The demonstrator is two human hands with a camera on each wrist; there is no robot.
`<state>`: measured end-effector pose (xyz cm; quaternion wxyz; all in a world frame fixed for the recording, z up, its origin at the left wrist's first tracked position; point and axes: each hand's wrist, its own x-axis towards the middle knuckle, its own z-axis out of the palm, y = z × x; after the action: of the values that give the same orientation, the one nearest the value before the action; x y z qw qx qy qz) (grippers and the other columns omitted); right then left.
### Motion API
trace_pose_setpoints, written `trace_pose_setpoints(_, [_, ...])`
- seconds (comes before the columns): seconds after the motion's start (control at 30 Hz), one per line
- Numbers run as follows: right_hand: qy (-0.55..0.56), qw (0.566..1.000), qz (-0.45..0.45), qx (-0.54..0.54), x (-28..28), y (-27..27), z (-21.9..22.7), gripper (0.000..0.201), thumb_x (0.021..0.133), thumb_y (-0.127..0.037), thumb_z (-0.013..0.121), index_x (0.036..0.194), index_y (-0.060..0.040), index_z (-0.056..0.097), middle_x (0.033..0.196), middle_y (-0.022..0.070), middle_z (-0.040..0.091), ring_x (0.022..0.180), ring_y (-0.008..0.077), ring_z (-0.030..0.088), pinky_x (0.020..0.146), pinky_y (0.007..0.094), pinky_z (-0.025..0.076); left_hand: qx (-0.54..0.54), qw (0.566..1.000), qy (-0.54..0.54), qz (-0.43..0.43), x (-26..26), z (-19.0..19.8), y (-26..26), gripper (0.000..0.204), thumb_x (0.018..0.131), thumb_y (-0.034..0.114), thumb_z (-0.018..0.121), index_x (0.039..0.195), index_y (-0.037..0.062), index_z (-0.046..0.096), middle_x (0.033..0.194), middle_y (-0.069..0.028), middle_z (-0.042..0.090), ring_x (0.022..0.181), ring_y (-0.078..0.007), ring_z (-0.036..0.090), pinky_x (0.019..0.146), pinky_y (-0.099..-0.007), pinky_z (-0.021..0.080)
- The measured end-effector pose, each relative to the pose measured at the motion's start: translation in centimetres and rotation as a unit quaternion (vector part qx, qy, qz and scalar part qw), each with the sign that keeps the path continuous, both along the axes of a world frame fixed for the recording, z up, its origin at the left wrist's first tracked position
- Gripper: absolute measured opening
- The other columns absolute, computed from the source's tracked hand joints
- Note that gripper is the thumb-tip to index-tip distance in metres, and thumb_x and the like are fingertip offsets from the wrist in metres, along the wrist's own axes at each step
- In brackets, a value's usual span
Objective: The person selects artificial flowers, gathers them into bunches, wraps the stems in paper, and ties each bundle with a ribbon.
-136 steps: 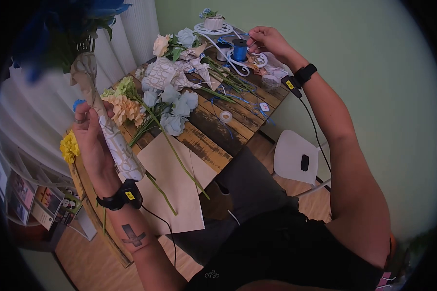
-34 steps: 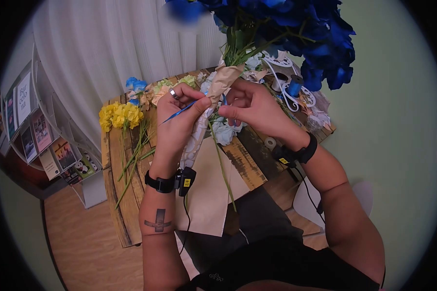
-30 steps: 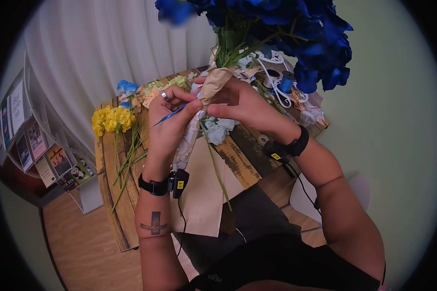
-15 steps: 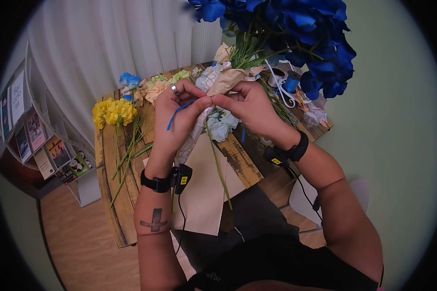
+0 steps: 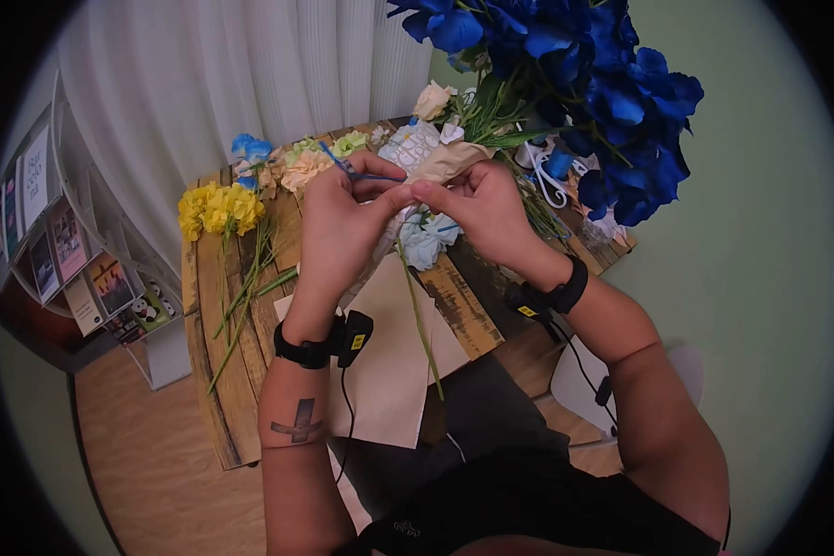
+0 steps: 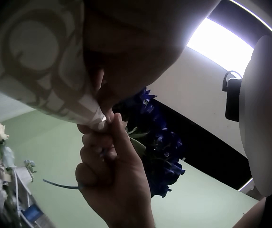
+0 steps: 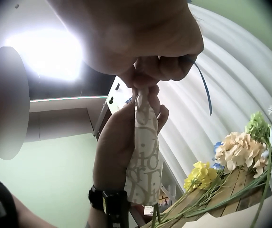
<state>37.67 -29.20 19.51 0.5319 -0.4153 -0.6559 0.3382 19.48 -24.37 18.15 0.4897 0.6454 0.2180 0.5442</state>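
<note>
Blue flowers [image 5: 621,102] lean to the upper right, their stems in a patterned paper wrap [image 5: 449,164]. My left hand [image 5: 343,218] pinches a thin blue ribbon [image 5: 372,176] against the wrap, one end sticking up past its fingers. Thumb tip to thumb tip with it, my right hand [image 5: 496,208] pinches at the same spot, and a ribbon end [image 6: 62,185] trails from its curled fingers in the left wrist view. The right wrist view shows the wrap [image 7: 145,156] narrowing up to the fingers. Whether the ribbon is knotted is hidden.
On the wooden table [image 5: 241,408] lie yellow flowers [image 5: 221,211], pale blue flowers [image 5: 423,243], loose stems and brown paper sheets [image 5: 389,361]. A ribbon spool [image 5: 556,165] stands behind the right hand. A magazine rack [image 5: 97,269] is at left, a white chair [image 5: 579,375] at right.
The flowers have tipped further right. Both hands have come together at the wrap, thumbs meeting. The ribbon end at the left hand, hanging down half a second ago, now points up.
</note>
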Motion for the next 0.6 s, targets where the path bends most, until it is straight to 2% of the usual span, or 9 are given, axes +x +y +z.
trace_pose_setpoints(0.07, [0.006, 1.000, 0.012, 0.002, 0.0, 0.1, -0.1, 0.021, 0.095, -0.019, 0.073, 0.102, 0.0013, 0.071, 0.098, 0.0048, 0.073, 0.089, 0.0081, 0.067, 0.079, 0.0244, 0.054, -0.003, 1.000, 0.023, 0.017, -0.2, -0.4, 0.4, 0.013, 0.084, 0.002, 0.079, 0.089, -0.0017, 0.068, 0.083, -0.0056, 0.072, 0.077, -0.0096, 0.067, 0.070, -0.0237, 0.053])
trace_pose_setpoints(0.23, [0.002, 1.000, 0.015, 0.004, 0.0, 0.1, 0.1, 0.021, 0.096, -0.019, 0.072, 0.101, 0.0008, 0.071, 0.098, 0.0035, 0.072, 0.089, 0.0077, 0.065, 0.077, 0.0244, 0.053, 0.000, 1.000, -0.002, 0.005, -0.2, -0.2, 0.0, 0.012, 0.083, 0.003, 0.080, 0.086, -0.0014, 0.069, 0.080, -0.0044, 0.072, 0.075, -0.0080, 0.065, 0.068, -0.0229, 0.051])
trace_pose_setpoints(0.4, [-0.070, 0.995, -0.015, -0.064, 0.4, -0.2, 1.8, 0.018, 0.094, -0.022, 0.072, 0.098, -0.0046, 0.072, 0.088, -0.0009, 0.068, 0.075, 0.0060, 0.061, 0.068, 0.0230, 0.049, 0.020, 0.999, -0.015, -0.028, -0.1, -0.4, 0.0, 0.011, 0.085, 0.005, 0.078, 0.086, -0.0012, 0.069, 0.080, -0.0036, 0.071, 0.075, -0.0085, 0.065, 0.069, -0.0241, 0.051])
trace_pose_setpoints(0.5, [-0.093, 0.990, -0.026, -0.099, 0.5, -0.2, 2.2, 0.018, 0.094, -0.024, 0.071, 0.096, -0.0063, 0.073, 0.086, -0.0017, 0.068, 0.074, 0.0054, 0.060, 0.067, 0.0224, 0.048, 0.047, 0.999, 0.008, 0.012, 0.1, -0.7, 0.3, 0.011, 0.087, 0.006, 0.076, 0.087, -0.0014, 0.069, 0.079, -0.0033, 0.071, 0.074, -0.0085, 0.065, 0.068, -0.0243, 0.051])
trace_pose_setpoints(0.57, [-0.056, 0.991, -0.018, -0.123, 0.4, -0.2, 2.3, 0.017, 0.093, -0.022, 0.072, 0.096, -0.0053, 0.073, 0.087, -0.0014, 0.068, 0.075, 0.0062, 0.061, 0.068, 0.0229, 0.049, 0.119, 0.992, 0.002, 0.036, 0.2, -0.8, 0.6, 0.011, 0.088, 0.007, 0.075, 0.088, -0.0020, 0.068, 0.078, -0.0034, 0.070, 0.074, -0.0082, 0.064, 0.068, -0.0246, 0.050])
trace_pose_setpoints(0.6, [-0.020, 0.989, -0.010, -0.147, 0.4, -0.2, 2.3, 0.016, 0.092, -0.020, 0.074, 0.095, -0.0043, 0.073, 0.087, -0.0011, 0.068, 0.076, 0.0070, 0.061, 0.069, 0.0234, 0.049, 0.119, 0.992, 0.002, 0.036, 0.1, -0.7, 0.4, 0.011, 0.088, 0.007, 0.075, 0.088, -0.0020, 0.068, 0.078, -0.0034, 0.070, 0.074, -0.0082, 0.064, 0.068, -0.0246, 0.050])
